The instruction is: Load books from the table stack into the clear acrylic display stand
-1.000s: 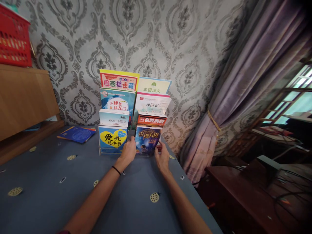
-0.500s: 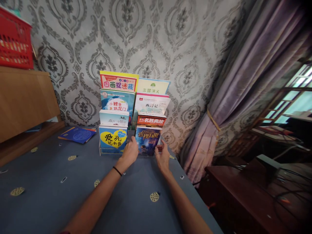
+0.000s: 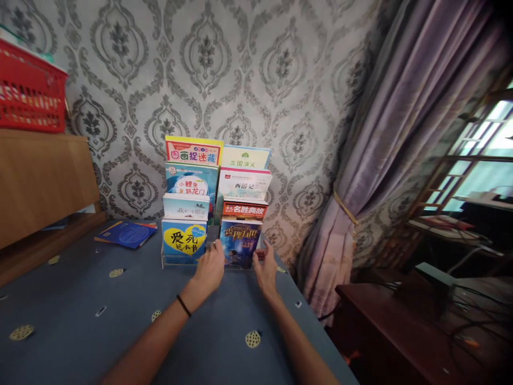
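Observation:
Picture books stand in two columns on a clear tiered rack [image 3: 162, 261]. At the front right is a dark blue book [image 3: 239, 243] with a purple-gold title. My left hand [image 3: 210, 269] is closed at its left edge, its fingertips partly hidden in the gap between the columns. On the opposite edge, my right hand [image 3: 265, 267] has its thumb at the cover and its fingers curled. To the left stands a blue book with a yellow heart [image 3: 184, 241], partly covered by my left hand. Behind are a white book [image 3: 185, 207] and a red-titled book [image 3: 245, 209].
Flat blue booklets [image 3: 130, 234] lie on the patterned blue cloth [image 3: 200, 342] to the left. Beyond them are a wooden cabinet [image 3: 40, 182] and a red basket [image 3: 32, 88]. A purple curtain [image 3: 372, 133] and a dark red table [image 3: 372, 315] with cables are on the right.
The view has tilted up slightly, so the rack appears lower. My left hand has shifted slightly left relative to the dark blue book; my right hand stays at its right edge.

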`<state>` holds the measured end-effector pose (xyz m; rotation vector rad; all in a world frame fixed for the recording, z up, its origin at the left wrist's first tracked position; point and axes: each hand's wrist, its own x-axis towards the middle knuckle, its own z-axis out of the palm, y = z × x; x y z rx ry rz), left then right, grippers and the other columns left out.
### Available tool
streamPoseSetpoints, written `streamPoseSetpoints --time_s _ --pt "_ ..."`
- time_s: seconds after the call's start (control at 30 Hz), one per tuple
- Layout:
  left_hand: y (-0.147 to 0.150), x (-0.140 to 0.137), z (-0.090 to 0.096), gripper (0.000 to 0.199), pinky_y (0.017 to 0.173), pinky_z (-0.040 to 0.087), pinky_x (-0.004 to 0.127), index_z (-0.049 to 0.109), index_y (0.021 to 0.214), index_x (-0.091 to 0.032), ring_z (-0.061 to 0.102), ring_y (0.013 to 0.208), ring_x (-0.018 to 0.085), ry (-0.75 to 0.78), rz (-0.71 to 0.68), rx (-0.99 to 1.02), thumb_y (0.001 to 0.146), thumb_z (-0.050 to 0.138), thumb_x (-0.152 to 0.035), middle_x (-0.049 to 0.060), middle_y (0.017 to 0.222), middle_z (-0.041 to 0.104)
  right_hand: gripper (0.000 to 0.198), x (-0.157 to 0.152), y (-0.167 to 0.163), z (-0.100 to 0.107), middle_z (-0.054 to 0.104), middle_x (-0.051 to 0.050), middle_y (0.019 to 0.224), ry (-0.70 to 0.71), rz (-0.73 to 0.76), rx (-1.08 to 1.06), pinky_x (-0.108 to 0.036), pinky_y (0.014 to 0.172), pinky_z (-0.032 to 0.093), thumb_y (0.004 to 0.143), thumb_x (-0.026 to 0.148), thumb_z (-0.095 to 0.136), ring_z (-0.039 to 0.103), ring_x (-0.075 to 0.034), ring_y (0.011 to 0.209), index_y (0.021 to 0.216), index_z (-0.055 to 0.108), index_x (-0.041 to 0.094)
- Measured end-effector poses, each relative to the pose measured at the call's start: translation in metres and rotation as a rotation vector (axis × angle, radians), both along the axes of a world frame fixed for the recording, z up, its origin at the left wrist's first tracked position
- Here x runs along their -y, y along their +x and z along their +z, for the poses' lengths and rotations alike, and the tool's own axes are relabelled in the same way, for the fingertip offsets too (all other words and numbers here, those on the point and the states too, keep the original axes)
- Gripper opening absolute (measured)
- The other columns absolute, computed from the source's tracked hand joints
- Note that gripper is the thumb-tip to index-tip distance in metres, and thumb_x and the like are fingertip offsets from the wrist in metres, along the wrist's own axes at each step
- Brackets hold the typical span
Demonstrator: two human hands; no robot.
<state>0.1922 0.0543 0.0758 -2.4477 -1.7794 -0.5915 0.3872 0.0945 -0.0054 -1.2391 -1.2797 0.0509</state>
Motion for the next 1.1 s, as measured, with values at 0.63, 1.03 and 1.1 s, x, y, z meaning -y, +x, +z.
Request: streamPoseSetpoints --time_s 0.63,1.03,1.1 --pt "-0.236 -0.020 -0.057 0.029 0.090 0.048 0.037 0.059 0.114 -0.016 0.061 0.111 0.028 0.086 0.353 -0.152 0.099 0.038 -0.029 0.015 0.116 0.068 0.067 0.035 -0.009 -0.007 0.069 -0.005 0.083 -0.093 0.024 -0.075 -0.044 0.078 0.053 0.081 0.049 0.058 0.065 -0.024 0.076 0.137 0.045 0.014" --pt "-0.276 -0.086 -0.064 0.044 0.108 0.032 0.057 0.058 0.131 -0.012 0.054 0.129 0.034 0.027 0.361 -0.240 0.094 0.033 -0.013 0.021 0.135 0.061 0.068 0.058 -0.031 -0.010 0.068 -0.006 0.088 -0.155 0.102 -0.121 -0.044 0.083 0.054 0.082 0.049 0.059 0.065 -0.023 0.082 0.139 0.044 0.015" --pt "-0.278 -0.083 -0.060 0.044 0.107 0.033 0.054 0.062 0.125 -0.013 0.060 0.122 0.032 0.019 0.331 -0.274 0.093 0.032 -0.008 0.020 0.128 0.066 0.065 0.060 -0.035 -0.011 0.069 -0.006 0.087 -0.173 0.117 -0.086 -0.042 0.081 0.054 0.083 0.048 0.058 0.066 -0.023 0.080 0.138 0.046 0.015"
